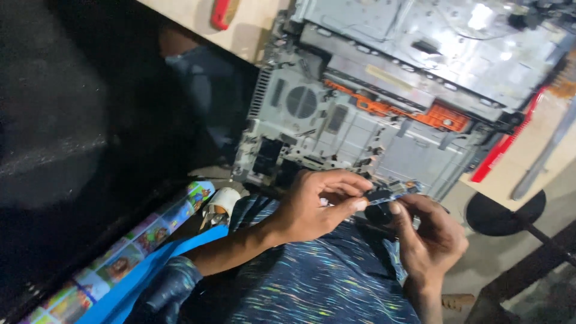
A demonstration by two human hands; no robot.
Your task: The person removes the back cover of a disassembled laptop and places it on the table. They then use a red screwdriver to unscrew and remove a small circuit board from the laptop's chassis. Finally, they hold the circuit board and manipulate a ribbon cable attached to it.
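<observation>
1. The left hand (312,207) has its grip clamped on a small dark part with a thin circuit strip (384,197), thumb and fingers pinching its left end.
2. The right hand (429,234) closes its grip on the same part from the right, thumb on top.
3. The part sits between both hands, over the person's lap in patterned blue cloth (312,282), just near of the opened grey metal chassis (366,114).
4. The chassis lies on a pale worktop (252,30), with an orange plastic piece (441,114) on it and a red strip (507,141) at its right edge.
5. A colourful printed roll (138,240) lies at near left.
</observation>
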